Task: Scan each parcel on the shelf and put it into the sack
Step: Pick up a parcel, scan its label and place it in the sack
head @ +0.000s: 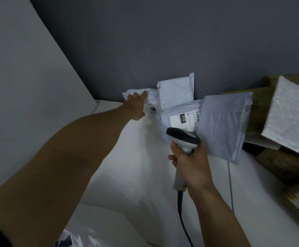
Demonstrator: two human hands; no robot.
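While the right hand (191, 166) grips the handle of the scanner (182, 138), its fingers closed round it and the head aimed toward the labelled mailer (179, 118), the left hand (136, 106) reaches to the back of the shelf (127, 157). Its fingers (144, 95) lie stretched out on the small white parcel (152, 100), which sits against the grey wall beside an upright white mailer (177, 91); they touch it but are not yet curled round it. The step in hand looks like fetching this far parcel for scanning. Next, the fingers need to close on its soft edge, draw it forward and turn its label under the scanner. What appears to be the sack (80, 236) shows crumpled at the bottom edge, below the shelf.
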